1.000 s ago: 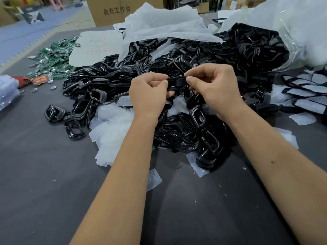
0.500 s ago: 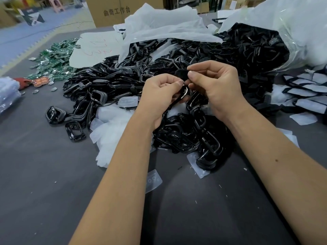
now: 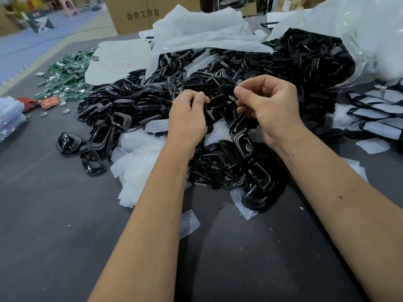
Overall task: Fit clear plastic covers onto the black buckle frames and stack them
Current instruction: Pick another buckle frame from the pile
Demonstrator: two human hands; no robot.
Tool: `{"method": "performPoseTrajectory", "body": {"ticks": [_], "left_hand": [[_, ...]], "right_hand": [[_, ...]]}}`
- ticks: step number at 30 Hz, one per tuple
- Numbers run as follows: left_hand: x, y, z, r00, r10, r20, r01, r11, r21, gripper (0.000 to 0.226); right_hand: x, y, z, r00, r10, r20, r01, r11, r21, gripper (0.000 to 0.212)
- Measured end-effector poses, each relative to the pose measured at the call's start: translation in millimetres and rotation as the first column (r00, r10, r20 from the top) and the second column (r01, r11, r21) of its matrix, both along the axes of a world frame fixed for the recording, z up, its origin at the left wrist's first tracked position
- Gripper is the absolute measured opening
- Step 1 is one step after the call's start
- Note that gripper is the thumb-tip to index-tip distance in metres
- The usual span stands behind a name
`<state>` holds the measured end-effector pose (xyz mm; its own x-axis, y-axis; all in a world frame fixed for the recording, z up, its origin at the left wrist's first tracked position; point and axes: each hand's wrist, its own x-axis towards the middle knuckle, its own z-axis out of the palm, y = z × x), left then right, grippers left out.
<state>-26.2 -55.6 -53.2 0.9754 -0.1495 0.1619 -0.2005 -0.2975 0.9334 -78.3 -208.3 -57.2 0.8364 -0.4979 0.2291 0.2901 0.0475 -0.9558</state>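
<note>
A big heap of black buckle frames (image 3: pixel 139 105) covers the middle of the dark table. My left hand (image 3: pixel 187 118) grips one black buckle frame (image 3: pixel 210 113) on edge above the heap. My right hand (image 3: pixel 268 105) pinches a small dark piece (image 3: pixel 225 90) between thumb and forefinger, just right of that frame. Loose clear plastic covers (image 3: pixel 139 171) lie in a pale pile left of my left forearm, and one single cover (image 3: pixel 188 223) lies near the front.
A clear bag (image 3: pixel 370 35) full of more black frames lies at the back right under white sheets (image 3: pixel 196 33). Flat covered pieces (image 3: pixel 379 118) lie at the right edge. Green packets (image 3: pixel 65 73) are scattered at the back left. A cardboard box (image 3: pixel 141 14) stands behind.
My hands have drawn slightly apart. The left hand has dropped lower with the frame turned on edge, and the right hand has lifted its pinched piece a little to the right.
</note>
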Motion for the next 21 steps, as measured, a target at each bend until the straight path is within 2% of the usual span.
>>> {"method": "performPoseTrajectory", "body": {"ticks": [5, 8, 11, 14, 17, 21], "left_hand": [[-0.7, -0.6, 3.1, 0.996, 0.081, -0.025, -0.084, 0.971, -0.226, 0.020], [0.8, 0.8, 2.2, 0.986, 0.157, -0.063, -0.169, 0.941, -0.294, 0.015], [1.1, 1.7, 1.3, 0.980, 0.109, -0.166, -0.167, 0.904, -0.394, 0.009], [-0.9, 0.2, 2.0, 0.974, 0.055, -0.218, -0.145, 0.894, -0.423, 0.008], [-3.9, -2.5, 4.8, 0.962, 0.018, -0.271, -0.136, 0.896, -0.422, 0.016], [-7.9, -4.0, 7.9, 0.961, -0.069, -0.267, -0.055, 0.902, -0.428, 0.031]], "right_hand": [[-2.0, -0.2, 3.2, 1.000, 0.027, -0.005, -0.027, 1.000, -0.015, 0.011], [-2.7, 1.2, 5.2, 0.999, 0.035, -0.014, -0.036, 0.996, -0.081, 0.012], [-1.9, 3.2, 3.7, 0.999, 0.007, -0.037, -0.013, 0.982, -0.188, 0.011], [-0.2, 4.6, -0.2, 0.996, -0.052, -0.076, 0.025, 0.947, -0.319, 0.010], [1.6, 5.5, -3.3, 0.990, -0.115, -0.086, 0.069, 0.907, -0.416, 0.009], [2.4, 5.3, -3.4, 0.982, -0.172, -0.076, 0.118, 0.877, -0.465, 0.009]]}}
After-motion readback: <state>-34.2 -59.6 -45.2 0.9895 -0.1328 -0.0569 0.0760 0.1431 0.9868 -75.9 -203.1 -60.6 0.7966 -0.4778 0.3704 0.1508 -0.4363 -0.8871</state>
